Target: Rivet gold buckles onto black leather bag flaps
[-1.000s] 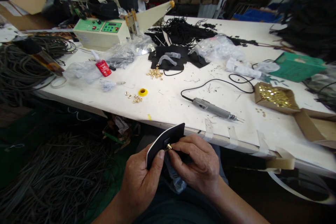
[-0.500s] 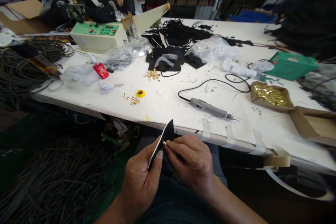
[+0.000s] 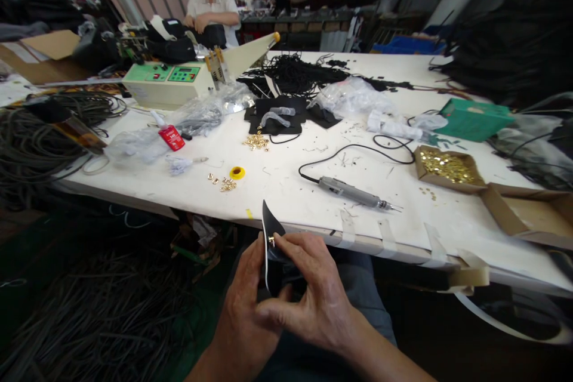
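Between the left hand [image 3: 242, 304] and the right hand [image 3: 320, 289], a black piece [image 3: 271, 220] stands up tall. The left hand pinches it; the right hand, spread wide, has fingertips by its small gold bit [image 3: 271, 242].

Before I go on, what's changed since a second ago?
The thin black panel with a white edge, in your left hand, has turned more edge-on to the camera. Your right hand's thumb has dropped away from the small gold metal fitting; its fingertips remain there. The grey pen-shaped tool and red plastic bottle stayed put.
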{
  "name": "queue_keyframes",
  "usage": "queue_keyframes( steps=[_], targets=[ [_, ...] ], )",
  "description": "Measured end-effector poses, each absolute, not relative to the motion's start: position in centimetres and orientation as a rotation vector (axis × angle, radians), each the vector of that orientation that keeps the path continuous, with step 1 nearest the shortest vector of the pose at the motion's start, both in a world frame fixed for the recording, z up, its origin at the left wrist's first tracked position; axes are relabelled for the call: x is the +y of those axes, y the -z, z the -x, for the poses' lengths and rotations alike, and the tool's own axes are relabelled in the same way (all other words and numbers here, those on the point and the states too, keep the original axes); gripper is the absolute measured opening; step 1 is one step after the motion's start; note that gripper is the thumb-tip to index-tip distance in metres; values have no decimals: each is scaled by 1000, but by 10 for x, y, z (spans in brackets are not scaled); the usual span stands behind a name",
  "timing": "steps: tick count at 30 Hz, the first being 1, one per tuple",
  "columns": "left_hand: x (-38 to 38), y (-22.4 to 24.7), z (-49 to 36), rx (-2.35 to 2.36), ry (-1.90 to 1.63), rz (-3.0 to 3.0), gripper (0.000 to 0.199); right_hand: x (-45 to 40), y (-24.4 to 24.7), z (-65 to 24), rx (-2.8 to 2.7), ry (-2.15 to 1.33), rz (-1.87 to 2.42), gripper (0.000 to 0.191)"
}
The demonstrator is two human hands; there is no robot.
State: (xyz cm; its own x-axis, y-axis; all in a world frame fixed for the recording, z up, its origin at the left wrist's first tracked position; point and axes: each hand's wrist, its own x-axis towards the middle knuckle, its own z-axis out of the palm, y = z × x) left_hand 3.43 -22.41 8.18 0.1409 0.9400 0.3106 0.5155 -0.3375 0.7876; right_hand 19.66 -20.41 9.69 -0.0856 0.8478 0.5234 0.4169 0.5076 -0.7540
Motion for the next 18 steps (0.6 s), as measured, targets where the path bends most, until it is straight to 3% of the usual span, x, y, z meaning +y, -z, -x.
queue_keyframes(
  steps=[2, 6, 9, 11, 13, 16, 18],
  targets=[
    [-223, -81, -37, 1382, -1123, -1972, 73, -205, -96, -195, -1664, -537, 1109, 79],
    [-226, -79, -42, 1381, -1090, -2054, 93, -204, -99, -191, -1606, -607, 1171, 46],
    [-229, -81, -43, 1374, -1075, -2066, 101, -202, -104, -192, -1537, -590, 1207, 34],
    [-226, -86, -41, 1332, -1069, -2005, 93, -200, -107, -196, -1488, -615, 1205, 21],
    [-218, -92, -37, 1270, -1054, -1921, 73, -196, -111, -204, -1448, -730, 1199, 13],
    [-194, -100, -32, 1243, -1090, -1872, 38, -190, -114, -221, -1369, -1062, 1188, 14],
    [-177, -102, -34, 1282, -1188, -1848, 29, -187, -113, -234, -1269, -1289, 1169, 21]
  ],
)
